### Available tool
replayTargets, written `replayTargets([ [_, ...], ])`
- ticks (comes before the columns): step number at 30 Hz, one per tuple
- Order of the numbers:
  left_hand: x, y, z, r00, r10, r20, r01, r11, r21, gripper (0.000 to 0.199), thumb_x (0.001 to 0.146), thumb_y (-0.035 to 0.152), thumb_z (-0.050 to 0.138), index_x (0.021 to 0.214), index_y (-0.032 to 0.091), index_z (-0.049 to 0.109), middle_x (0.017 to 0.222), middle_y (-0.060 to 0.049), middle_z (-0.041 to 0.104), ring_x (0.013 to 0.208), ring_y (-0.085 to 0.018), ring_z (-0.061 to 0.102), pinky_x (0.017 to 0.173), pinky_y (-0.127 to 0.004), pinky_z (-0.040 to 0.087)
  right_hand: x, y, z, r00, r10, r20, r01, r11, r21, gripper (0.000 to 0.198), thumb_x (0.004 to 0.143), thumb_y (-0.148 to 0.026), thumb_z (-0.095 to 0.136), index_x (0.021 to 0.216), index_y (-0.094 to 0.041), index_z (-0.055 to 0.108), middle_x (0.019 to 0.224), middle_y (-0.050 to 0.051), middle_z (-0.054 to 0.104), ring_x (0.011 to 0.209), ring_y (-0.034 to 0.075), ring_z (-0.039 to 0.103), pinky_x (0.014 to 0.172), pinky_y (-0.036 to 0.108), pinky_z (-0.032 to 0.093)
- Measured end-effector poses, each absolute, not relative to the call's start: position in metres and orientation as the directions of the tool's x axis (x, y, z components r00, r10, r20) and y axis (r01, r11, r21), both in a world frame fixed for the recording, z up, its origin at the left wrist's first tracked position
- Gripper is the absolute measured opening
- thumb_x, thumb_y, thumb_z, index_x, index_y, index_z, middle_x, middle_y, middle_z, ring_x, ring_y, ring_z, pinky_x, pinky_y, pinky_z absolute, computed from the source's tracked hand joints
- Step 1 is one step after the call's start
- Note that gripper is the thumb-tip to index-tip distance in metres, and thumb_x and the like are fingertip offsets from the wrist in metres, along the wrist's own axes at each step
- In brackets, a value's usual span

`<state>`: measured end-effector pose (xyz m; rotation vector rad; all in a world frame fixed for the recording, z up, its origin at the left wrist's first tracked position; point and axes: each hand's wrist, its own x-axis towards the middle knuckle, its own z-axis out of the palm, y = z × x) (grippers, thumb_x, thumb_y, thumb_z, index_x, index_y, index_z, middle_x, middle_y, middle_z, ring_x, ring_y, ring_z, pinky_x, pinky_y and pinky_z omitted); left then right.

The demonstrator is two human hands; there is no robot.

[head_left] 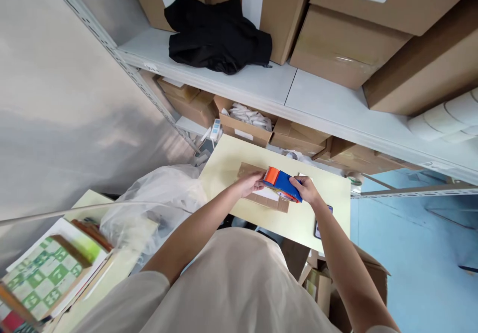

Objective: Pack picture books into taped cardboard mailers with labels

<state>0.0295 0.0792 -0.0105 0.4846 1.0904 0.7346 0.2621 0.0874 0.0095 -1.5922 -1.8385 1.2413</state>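
While the right hand (306,189) grips the blue dispenser (287,179) at its rear, the left hand (249,184) has its fingers at the orange front; whether they pinch tape, I cannot tell. Both hold it above the cardboard (275,205), flat on the table (226,160). Firm, level handling would probably serve best. The near edge runs close; open tabletop lies left, and right toward the phone (317,230).
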Motion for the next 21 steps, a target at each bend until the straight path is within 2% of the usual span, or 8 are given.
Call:
replayTargets([
  [4, 0.032, 0.083, -0.01, 0.117, 0.774, -0.622, -0.21, 0.632, 0.746, 0.012, 0.068, 0.023, 0.073, 0.074, 0.016, 0.066, 0.066, -0.001, 0.067, 0.062, -0.011, 0.064, 0.065, -0.023, 0.049, 0.256, 0.085, 0.016, -0.254, 0.94, -0.229, 0.633, -0.018, -0.774, 0.057, 0.077, -0.069, 0.044, 0.051, -0.018, 0.046, 0.047, -0.002, 0.042, 0.048, 0.01, 0.037, 0.044, 0.023, 0.031],
  [7, 0.014, 0.083, -0.007, 0.009, 0.816, -0.578, -0.133, 0.574, 0.808, 0.014, 0.066, 0.025, 0.075, 0.069, 0.014, 0.066, 0.062, -0.003, 0.067, 0.061, -0.014, 0.066, 0.059, -0.024, 0.049, 0.259, 0.084, 0.026, -0.247, 0.948, -0.203, 0.691, 0.025, -0.723, 0.056, 0.077, -0.068, 0.046, 0.052, -0.018, 0.05, 0.049, -0.001, 0.047, 0.048, 0.01, 0.04, 0.046, 0.024, 0.033],
  [12, -0.059, 0.082, -0.011, -0.134, 0.819, -0.558, -0.118, 0.546, 0.83, 0.025, 0.062, 0.033, 0.078, 0.07, 0.013, 0.065, 0.061, -0.004, 0.067, 0.059, -0.014, 0.066, 0.06, -0.024, 0.05, 0.281, 0.074, 0.034, -0.204, 0.957, -0.208, 0.795, 0.038, -0.605, 0.054, 0.078, -0.065, 0.047, 0.049, -0.019, 0.046, 0.046, -0.002, 0.046, 0.047, 0.01, 0.04, 0.047, 0.023, 0.034],
  [17, -0.092, 0.081, -0.038, -0.158, 0.807, -0.569, -0.061, 0.568, 0.821, 0.027, 0.058, 0.036, 0.078, 0.066, 0.014, 0.065, 0.06, -0.006, 0.068, 0.061, -0.017, 0.067, 0.06, -0.026, 0.051, 0.279, 0.065, 0.024, -0.197, 0.958, -0.207, 0.853, 0.063, -0.518, 0.053, 0.08, -0.064, 0.043, 0.048, -0.021, 0.043, 0.047, -0.001, 0.046, 0.047, 0.011, 0.04, 0.049, 0.024, 0.035],
  [21, -0.079, 0.075, -0.064, -0.16, 0.816, -0.556, -0.01, 0.562, 0.827, 0.018, 0.065, 0.031, 0.072, 0.068, 0.015, 0.067, 0.069, -0.007, 0.071, 0.07, -0.02, 0.069, 0.064, -0.029, 0.052, 0.269, 0.062, 0.023, -0.162, 0.966, -0.201, 0.884, 0.052, -0.464, 0.053, 0.08, -0.063, 0.043, 0.047, -0.021, 0.043, 0.047, 0.0, 0.048, 0.046, 0.012, 0.042, 0.05, 0.025, 0.035],
])
